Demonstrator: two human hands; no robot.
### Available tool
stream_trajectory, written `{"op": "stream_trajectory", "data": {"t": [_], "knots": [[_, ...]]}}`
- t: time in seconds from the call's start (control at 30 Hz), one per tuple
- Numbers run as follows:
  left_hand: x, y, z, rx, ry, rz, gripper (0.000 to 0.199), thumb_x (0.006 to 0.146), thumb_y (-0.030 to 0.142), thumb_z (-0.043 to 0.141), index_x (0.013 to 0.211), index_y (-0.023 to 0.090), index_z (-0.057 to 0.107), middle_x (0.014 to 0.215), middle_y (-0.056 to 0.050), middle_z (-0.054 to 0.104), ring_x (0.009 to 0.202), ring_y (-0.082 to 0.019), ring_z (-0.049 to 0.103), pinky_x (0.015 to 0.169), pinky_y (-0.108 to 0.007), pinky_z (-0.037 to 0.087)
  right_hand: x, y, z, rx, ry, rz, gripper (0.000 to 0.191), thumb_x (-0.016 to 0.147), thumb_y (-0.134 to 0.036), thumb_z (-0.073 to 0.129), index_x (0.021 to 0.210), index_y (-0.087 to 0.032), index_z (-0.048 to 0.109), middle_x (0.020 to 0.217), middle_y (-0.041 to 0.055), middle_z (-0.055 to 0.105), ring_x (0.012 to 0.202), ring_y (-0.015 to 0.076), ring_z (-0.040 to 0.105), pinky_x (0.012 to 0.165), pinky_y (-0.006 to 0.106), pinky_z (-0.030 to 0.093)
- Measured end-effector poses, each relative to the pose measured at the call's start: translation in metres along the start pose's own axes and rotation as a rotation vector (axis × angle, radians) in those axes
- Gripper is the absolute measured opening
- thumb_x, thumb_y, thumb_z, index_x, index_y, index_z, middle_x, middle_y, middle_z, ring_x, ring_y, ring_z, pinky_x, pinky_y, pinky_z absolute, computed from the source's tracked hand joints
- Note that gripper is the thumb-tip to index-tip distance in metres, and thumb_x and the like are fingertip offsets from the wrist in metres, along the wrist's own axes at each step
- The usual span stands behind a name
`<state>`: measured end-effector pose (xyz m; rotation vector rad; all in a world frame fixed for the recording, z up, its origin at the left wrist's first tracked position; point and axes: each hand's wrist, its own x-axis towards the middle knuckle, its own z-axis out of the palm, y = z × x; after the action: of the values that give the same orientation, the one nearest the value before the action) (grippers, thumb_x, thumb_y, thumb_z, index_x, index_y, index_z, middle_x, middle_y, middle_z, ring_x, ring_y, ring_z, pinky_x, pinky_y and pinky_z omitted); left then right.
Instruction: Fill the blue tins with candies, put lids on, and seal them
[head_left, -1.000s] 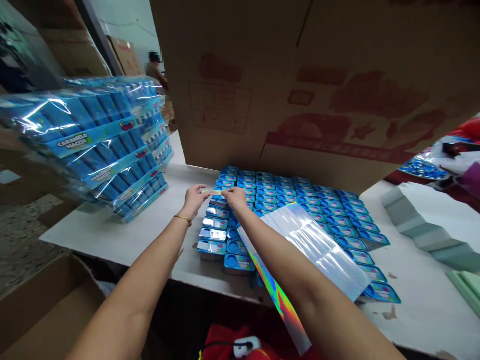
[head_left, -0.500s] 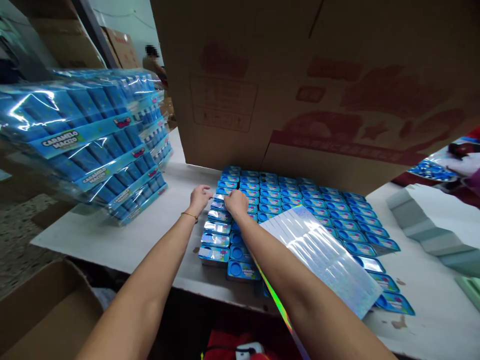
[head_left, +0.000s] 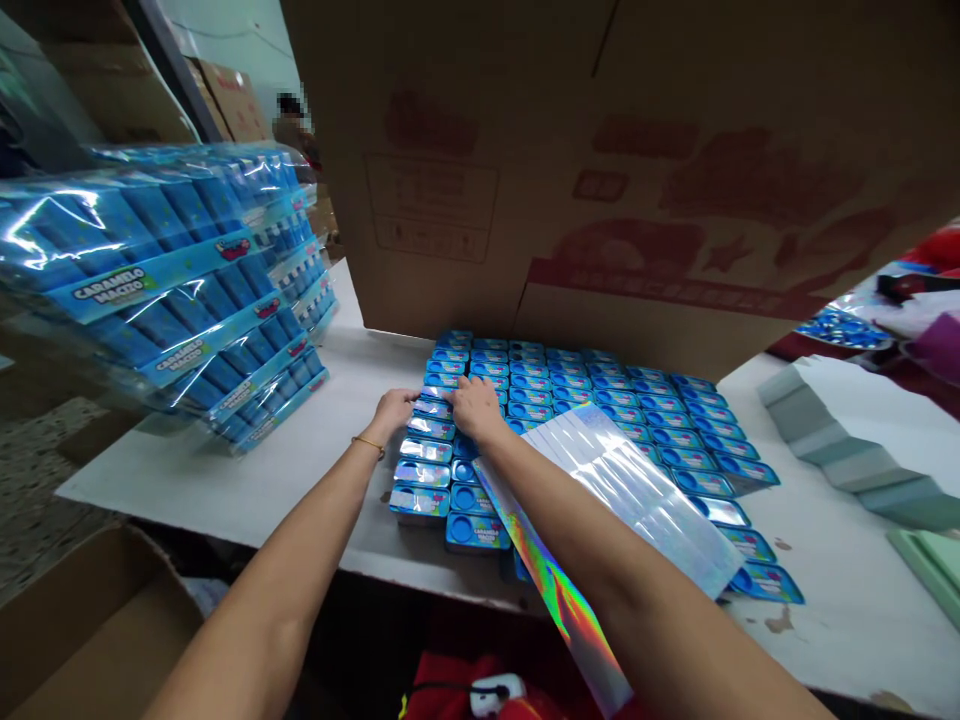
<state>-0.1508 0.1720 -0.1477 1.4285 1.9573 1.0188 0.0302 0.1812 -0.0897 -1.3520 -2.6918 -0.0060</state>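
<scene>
Rows of small blue packs (head_left: 529, 411) with rounded trays on top stand close together on the white table. In the left column, several pack tops have a glossy clear sticker (head_left: 422, 472). My left hand (head_left: 394, 410) is closed at the left end of one pack, thumb and finger pinched on a shiny sticker (head_left: 433, 393). At its right end is my right hand (head_left: 478, 408), fingers curled down onto the sticker and partly hidden. A silvery sticker sheet (head_left: 637, 490) lies over the packs right of my forearm. A rainbow-shiny strip (head_left: 559, 590) hangs below that forearm.
Film-wrapped stacked blue display boxes (head_left: 172, 290) stand at the left. A big cardboard carton (head_left: 540, 200) rises behind the packs. White folded foam pieces (head_left: 862, 440) lie at the right. An open carton (head_left: 97, 630) sits lower left. A person (head_left: 294, 130) is in the background.
My right hand's fingers have spread slightly and its index finger reaches forward. My left hand stays at the pack's end. The hanging strip shows more. The view has shifted a little.
</scene>
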Motion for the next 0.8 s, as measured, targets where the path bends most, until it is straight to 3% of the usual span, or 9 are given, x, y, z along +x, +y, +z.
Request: {"op": "stream_trajectory", "data": {"t": [0.1, 0.17, 0.23, 0.3, 0.4, 0.53, 0.63, 0.8], "knots": [[-0.009, 0.02, -0.008, 0.074, 0.067, -0.003, 0.033, 0.068, 0.012, 0.048, 0.092, 0.016, 0.071, 0.09, -0.008, 0.07, 0.091, -0.024, 0.061, 0.082, -0.031, 0.043, -0.005, 0.022, -0.006, 0.065, 0.004, 0.017, 0.035, 0.083, -0.018, 0.039, 0.103, -0.028, 0.066, 0.1, 0.0078, 0.059, 0.092, 0.0205, 0.053, 0.082, 0.034, 0.035], [-0.019, 0.044, 0.001, 0.108, 0.107, 0.071, 0.035, 0.075, 0.018, 0.044, 0.101, 0.016, 0.067, 0.101, -0.009, 0.067, 0.098, -0.024, 0.058, 0.086, -0.033, 0.041, -0.012, 0.054, -0.013, 0.158, 0.093, 0.108, 0.036, 0.083, -0.017, 0.04, 0.107, -0.028, 0.064, 0.101, 0.0057, 0.059, 0.091, 0.0181, 0.055, 0.082, 0.03, 0.037], [-0.035, 0.073, 0.023, 0.143, 0.051, 0.264, 0.033, 0.079, 0.029, 0.044, 0.102, 0.019, 0.066, 0.104, -0.007, 0.066, 0.099, -0.021, 0.057, 0.087, -0.03, 0.04, -0.028, 0.098, -0.023, 0.231, 0.205, 0.188, 0.037, 0.082, -0.014, 0.04, 0.108, -0.025, 0.064, 0.104, 0.0046, 0.059, 0.094, 0.0161, 0.055, 0.083, 0.026, 0.039], [-0.054, 0.102, 0.055, 0.17, -0.123, 0.466, 0.035, 0.08, 0.039, 0.046, 0.1, 0.019, 0.066, 0.102, -0.006, 0.066, 0.097, -0.02, 0.057, 0.087, -0.029, 0.04, -0.048, 0.143, -0.032, 0.257, 0.25, 0.207, 0.039, 0.079, -0.009, 0.04, 0.106, -0.022, 0.065, 0.105, 0.0043, 0.06, 0.096, 0.0147, 0.055, 0.084, 0.023, 0.04], [-0.083, 0.135, 0.104, 0.276, -0.232, 0.558, 0.043, 0.077, 0.045, 0.051, 0.11, 0.018, 0.06, 0.107, -0.008, 0.062, 0.101, -0.023, 0.053, 0.089, -0.033, 0.037, -0.077, 0.19, -0.037, 0.226, 0.167, 0.174, 0.04, 0.077, -0.005, 0.042, 0.104, -0.022, 0.066, 0.106, 0.0044, 0.061, 0.096, 0.0145, 0.055, 0.086, 0.023, 0.039], [-0.102, 0.149, 0.141, 0.379, -0.225, 0.515, 0.048, 0.072, 0.04, 0.06, 0.116, 0.021, 0.055, 0.111, -0.008, 0.057, 0.104, -0.026, 0.047, 0.087, -0.037, 0.035, -0.096, 0.203, -0.028, 0.091, -0.035, 0.109, 0.031, 0.081, -0.016, 0.049, 0.105, -0.025, 0.066, 0.113, 0.005, 0.059, 0.098, 0.0177, 0.054, 0.086, 0.026, 0.039], [-0.104, 0.148, 0.148, 0.391, -0.178, 0.468, 0.048, 0.07, 0.037, 0.063, 0.116, 0.022, 0.055, 0.107, -0.008, 0.056, 0.102, -0.026, 0.046, 0.085, -0.038, 0.033, -0.105, 0.196, -0.022, 0.016, -0.073, 0.077, 0.029, 0.086, -0.023, 0.044, 0.106, -0.024, 0.065, 0.112, 0.0061, 0.059, 0.101, 0.0187, 0.053, 0.087, 0.027, 0.037], [-0.103, 0.147, 0.147, 0.351, -0.169, 0.459, 0.046, 0.069, 0.037, 0.064, 0.113, 0.023, 0.056, 0.107, -0.008, 0.057, 0.102, -0.026, 0.046, 0.084, -0.037, 0.032, -0.126, 0.194, -0.02, -0.007, -0.061, 0.008, 0.035, 0.086, -0.016, 0.044, 0.119, -0.02, 0.055, 0.123, 0.0089, 0.054, 0.115, 0.0177, 0.046, 0.095, 0.028, 0.033]]}}
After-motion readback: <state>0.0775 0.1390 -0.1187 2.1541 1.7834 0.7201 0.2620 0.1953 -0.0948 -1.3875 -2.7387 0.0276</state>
